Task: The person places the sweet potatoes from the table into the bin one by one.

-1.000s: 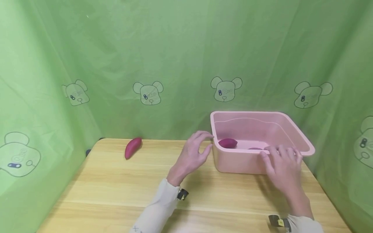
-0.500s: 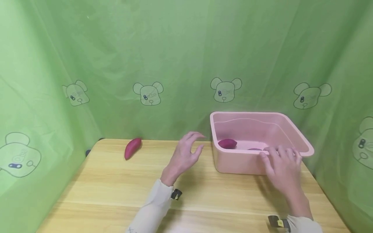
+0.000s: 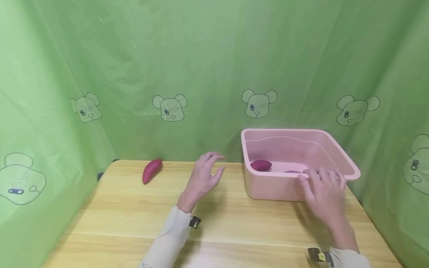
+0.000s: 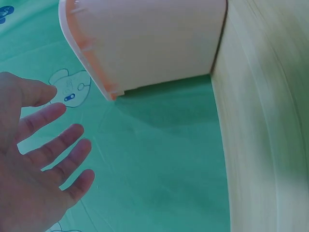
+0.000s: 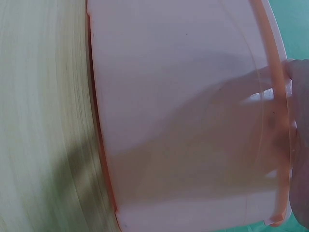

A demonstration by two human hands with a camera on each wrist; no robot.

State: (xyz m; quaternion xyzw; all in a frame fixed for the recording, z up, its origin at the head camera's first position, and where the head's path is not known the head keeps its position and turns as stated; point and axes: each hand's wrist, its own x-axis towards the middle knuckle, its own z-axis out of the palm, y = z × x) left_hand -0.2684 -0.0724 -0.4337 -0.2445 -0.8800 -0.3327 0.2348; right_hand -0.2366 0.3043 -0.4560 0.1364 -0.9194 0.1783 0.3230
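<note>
My left hand (image 3: 202, 178) hangs over the table with its fingers spread and loosely bent, holding nothing. In the left wrist view the same hand (image 4: 38, 154) is apart from the side of the pink plastic tub. At the tub's (image 3: 275, 186) near rim, my right hand (image 3: 326, 195) has its fingers hooked over the edge, thumb along the front. The right wrist view shows part of that hand (image 5: 300, 145) at the rim. One purple sweet potato (image 3: 261, 165) lies inside the tub; beside it a second purple thing (image 3: 292, 171) is mostly hidden. Another sweet potato (image 3: 152, 171) lies at the table's far left.
A wooden table (image 3: 110, 212) carries everything. Green curtain (image 3: 207, 56) printed with bear heads hangs behind it and along both sides. The tub stands near the table's back right edge, close to the curtain.
My left hand has moved left, away from the tub's left rim, its fingers still bent and holding nothing. The right hand stays at the tub's rim.
</note>
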